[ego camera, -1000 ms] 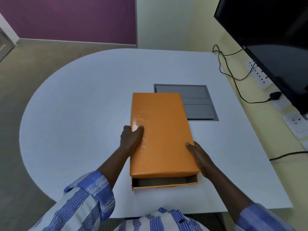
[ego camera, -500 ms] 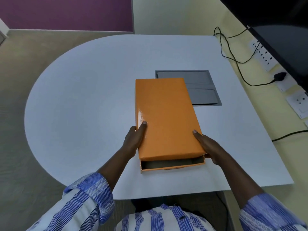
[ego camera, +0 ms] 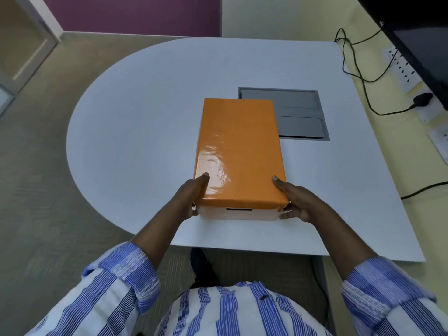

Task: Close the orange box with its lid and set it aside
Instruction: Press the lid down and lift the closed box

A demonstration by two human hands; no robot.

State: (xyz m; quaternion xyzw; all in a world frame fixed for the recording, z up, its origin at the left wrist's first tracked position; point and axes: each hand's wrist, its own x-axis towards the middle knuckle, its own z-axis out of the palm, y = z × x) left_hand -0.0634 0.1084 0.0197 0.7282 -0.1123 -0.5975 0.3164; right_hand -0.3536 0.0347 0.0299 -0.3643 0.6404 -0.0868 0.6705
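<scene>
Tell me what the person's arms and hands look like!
Both hands are bare: the left hand and right hand wear no gloves, and no rings or watch show. Each forearm is bare up to a rolled-up cuff. The left sleeve and right sleeve are white with thin blue stripes.

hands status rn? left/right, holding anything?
Left hand: closed on the orange box, near-left corner, thumb on the lid.
Right hand: closed on the box's near-right corner.

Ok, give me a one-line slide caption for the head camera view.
Both hands, left and right, grip the near corners of the lidded orange box on the white table.
</scene>
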